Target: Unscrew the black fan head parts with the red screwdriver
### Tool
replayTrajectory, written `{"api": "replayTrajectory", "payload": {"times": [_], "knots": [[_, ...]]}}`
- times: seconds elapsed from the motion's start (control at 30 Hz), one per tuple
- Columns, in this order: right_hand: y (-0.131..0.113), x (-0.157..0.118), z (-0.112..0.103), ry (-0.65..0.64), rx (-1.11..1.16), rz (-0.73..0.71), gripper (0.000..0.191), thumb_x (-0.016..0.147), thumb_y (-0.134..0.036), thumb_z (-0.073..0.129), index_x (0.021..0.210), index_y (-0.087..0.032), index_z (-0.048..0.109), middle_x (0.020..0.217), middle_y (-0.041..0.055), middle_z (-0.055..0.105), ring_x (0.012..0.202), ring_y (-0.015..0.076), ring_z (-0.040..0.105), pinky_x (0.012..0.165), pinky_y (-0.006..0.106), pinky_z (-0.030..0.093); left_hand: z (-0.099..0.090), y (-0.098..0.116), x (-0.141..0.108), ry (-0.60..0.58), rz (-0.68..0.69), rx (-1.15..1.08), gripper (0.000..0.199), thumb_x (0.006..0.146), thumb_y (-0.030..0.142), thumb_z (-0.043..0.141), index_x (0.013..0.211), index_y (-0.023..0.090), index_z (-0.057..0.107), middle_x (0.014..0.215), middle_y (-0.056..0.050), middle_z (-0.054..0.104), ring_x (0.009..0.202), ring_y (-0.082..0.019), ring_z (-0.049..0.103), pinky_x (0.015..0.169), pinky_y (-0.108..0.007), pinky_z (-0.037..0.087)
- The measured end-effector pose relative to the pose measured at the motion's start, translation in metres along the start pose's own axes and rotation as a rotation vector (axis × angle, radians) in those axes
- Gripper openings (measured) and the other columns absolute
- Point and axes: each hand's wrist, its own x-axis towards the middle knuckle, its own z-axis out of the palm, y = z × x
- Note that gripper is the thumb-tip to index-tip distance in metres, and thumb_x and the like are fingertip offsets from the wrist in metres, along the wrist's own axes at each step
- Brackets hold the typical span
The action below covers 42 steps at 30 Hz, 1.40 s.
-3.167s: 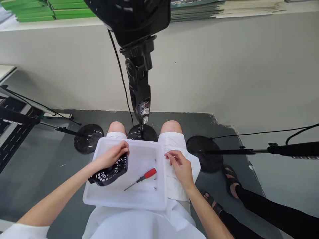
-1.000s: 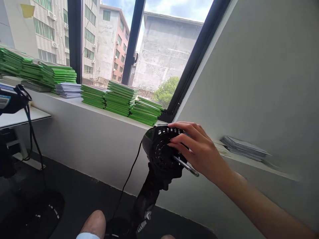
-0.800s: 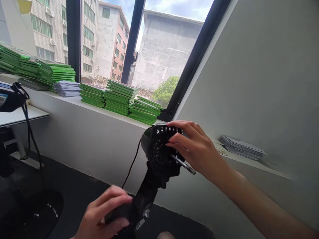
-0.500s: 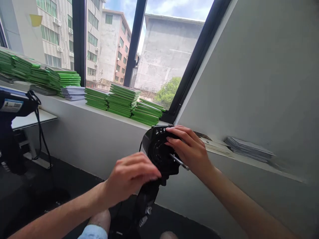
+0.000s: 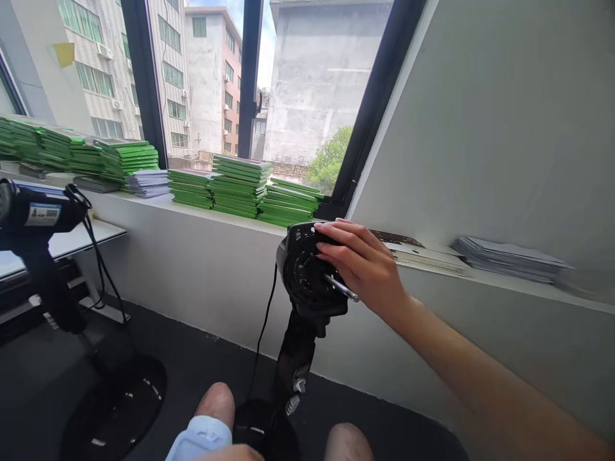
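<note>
A black pedestal fan without blades or grille stands before me, its round motor head [image 5: 307,276] facing me. The metal shaft [image 5: 342,288] juts out from its centre toward the lower right. My right hand [image 5: 368,262] grips the upper right rim of the head, fingers laid over the slotted plate; the thumb is hidden. Below the head runs the dark column [image 5: 294,358], with small light-coloured knobs on it. Only a sliver of my left hand [image 5: 230,454] shows at the bottom edge, over my lap, with its fingers out of sight.
Another black fan [image 5: 41,218] stands at left on a round base [image 5: 115,410], beside a white table [image 5: 106,234]. Green books [image 5: 240,189] are stacked along the window sill. Grey papers [image 5: 509,259] lie on the ledge at right. A cord [image 5: 263,326] hangs behind the near fan.
My left hand has dropped away from the fan head to the bottom edge of the view. My right hand has stayed on the head. The camera view has shifted slightly.
</note>
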Motion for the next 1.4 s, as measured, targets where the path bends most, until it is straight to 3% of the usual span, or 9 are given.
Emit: {"api": "replayTrajectory", "payload": {"times": [0.1, 0.17, 0.2, 0.27, 0.43, 0.73, 0.93, 1.1, 1.4], "knots": [[-0.001, -0.003, -0.004, -0.04, 0.043, 0.03, 0.032, 0.088, -0.002, 0.058, 0.113, -0.022, 0.063, 0.13, 0.0119, 0.069, 0.125, 0.0222, 0.061, 0.104, 0.048, 0.056, -0.03, -0.008, 0.022, 0.295, 0.126, 0.021, 0.025, 0.095, 0.026, 0.06, 0.119, 0.021, 0.062, 0.093, -0.008, 0.073, 0.089, -0.019, 0.069, 0.079, -0.031, 0.058], [-0.002, -0.004, -0.007, -0.066, 0.065, 0.07, 0.033, 0.09, -0.002, 0.054, 0.115, -0.023, 0.063, 0.133, 0.0105, 0.068, 0.128, 0.0216, 0.059, 0.106, 0.049, 0.055, -0.067, -0.02, 0.042, 0.783, 0.177, 0.068, 0.025, 0.092, 0.012, 0.06, 0.116, 0.019, 0.061, 0.096, -0.008, 0.073, 0.09, -0.017, 0.068, 0.085, -0.032, 0.057], [-0.002, -0.004, -0.008, -0.074, 0.072, 0.089, 0.032, 0.091, -0.003, 0.053, 0.114, -0.024, 0.064, 0.133, 0.0097, 0.067, 0.128, 0.0215, 0.059, 0.106, 0.049, 0.055, -0.087, -0.026, 0.054, 0.986, 0.114, 0.134, 0.028, 0.091, 0.007, 0.061, 0.115, 0.021, 0.062, 0.099, -0.007, 0.072, 0.094, -0.017, 0.067, 0.087, -0.032, 0.057], [-0.003, -0.002, -0.009, -0.083, 0.074, 0.109, 0.029, 0.092, -0.006, 0.054, 0.111, -0.024, 0.065, 0.132, 0.0085, 0.068, 0.127, 0.0216, 0.06, 0.105, 0.048, 0.055, -0.124, -0.04, 0.077, 1.109, -0.046, 0.244, 0.027, 0.09, 0.013, 0.065, 0.114, 0.024, 0.064, 0.113, -0.007, 0.07, 0.107, -0.019, 0.063, 0.095, -0.036, 0.055], [-0.003, 0.0, -0.008, -0.069, 0.077, 0.149, 0.022, 0.09, -0.01, 0.06, 0.105, -0.024, 0.065, 0.125, 0.0082, 0.07, 0.12, 0.0216, 0.062, 0.101, 0.046, 0.056, -0.16, -0.055, 0.118, 0.912, -0.129, 0.2, 0.012, 0.09, 0.019, 0.064, 0.101, 0.022, 0.065, 0.127, -0.008, 0.063, 0.122, -0.023, 0.058, 0.104, -0.04, 0.051], [-0.008, -0.002, -0.002, -0.042, 0.174, 0.288, 0.018, 0.091, -0.011, 0.06, 0.103, -0.025, 0.061, 0.129, 0.0086, 0.064, 0.133, 0.0219, 0.052, 0.107, 0.048, 0.05, -0.15, -0.062, 0.118, 0.936, -0.086, 0.135, 0.015, 0.091, 0.018, 0.063, 0.104, 0.022, 0.063, 0.128, -0.008, 0.061, 0.121, -0.021, 0.057, 0.104, -0.038, 0.05], [-0.006, 0.003, -0.006, -0.136, 0.318, 0.512, 0.038, 0.093, -0.03, 0.062, 0.129, -0.028, 0.049, 0.148, 0.0098, 0.053, 0.148, 0.0254, 0.036, 0.118, 0.057, 0.037, -0.152, -0.068, 0.116, 0.891, -0.022, 0.232, 0.017, 0.095, 0.026, 0.06, 0.111, 0.023, 0.066, 0.131, -0.011, 0.058, 0.123, -0.023, 0.055, 0.105, -0.043, 0.049], [-0.003, 0.005, -0.008, -0.219, 0.534, 0.679, 0.045, 0.092, -0.039, 0.062, 0.134, -0.028, 0.05, 0.145, 0.0093, 0.055, 0.136, 0.0252, 0.052, 0.114, 0.05, 0.043, -0.152, -0.063, 0.115, 0.923, -0.01, 0.21, 0.015, 0.096, 0.027, 0.06, 0.104, 0.024, 0.072, 0.129, -0.01, 0.062, 0.119, -0.023, 0.058, 0.102, -0.044, 0.052], [-0.006, -0.003, -0.007, -0.213, 0.487, 0.655, 0.046, 0.094, -0.039, 0.059, 0.139, -0.032, 0.052, 0.154, 0.0066, 0.049, 0.144, 0.0242, 0.043, 0.12, 0.05, 0.035, -0.157, -0.049, 0.115, 0.899, -0.126, 0.185, 0.011, 0.093, 0.027, 0.063, 0.096, 0.025, 0.073, 0.129, -0.007, 0.065, 0.118, -0.023, 0.061, 0.1, -0.041, 0.054]]}}
